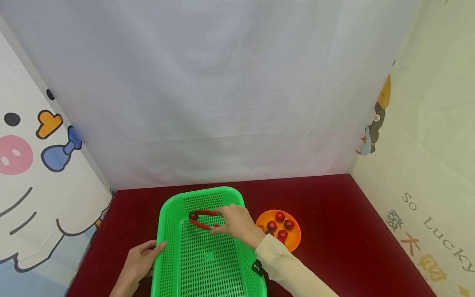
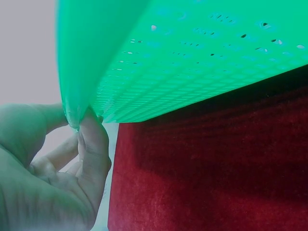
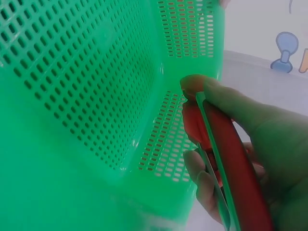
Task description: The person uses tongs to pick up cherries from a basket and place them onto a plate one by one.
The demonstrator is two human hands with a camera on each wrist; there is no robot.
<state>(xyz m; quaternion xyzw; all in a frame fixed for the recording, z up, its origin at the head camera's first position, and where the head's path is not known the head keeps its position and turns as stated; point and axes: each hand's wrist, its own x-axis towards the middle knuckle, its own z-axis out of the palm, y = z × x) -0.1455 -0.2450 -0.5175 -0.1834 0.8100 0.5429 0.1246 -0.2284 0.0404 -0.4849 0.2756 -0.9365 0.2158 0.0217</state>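
Observation:
My right hand (image 1: 235, 222) grips a pair of red tongs (image 1: 202, 227) over the far part of a green perforated basket (image 1: 237, 196). A dark round thing (image 1: 193, 215) shows at the tongs' tips, which point left; its kind I cannot tell. In the right wrist view, thumb and fingers lie around the tongs (image 3: 231, 159), with the basket wall (image 3: 166, 139) behind. My left hand (image 1: 139, 262) pinches the basket's left rim between thumb and fingers, seen closely in the left wrist view on the rim (image 2: 74, 96).
Right of the basket stands an orange bowl (image 1: 296, 239) with several small round red fruits (image 1: 280, 216), partly hidden by my right forearm. The table has a dark red cloth (image 1: 326, 218). A pale curtain (image 1: 237, 103) hangs behind, with printed cloths at both sides.

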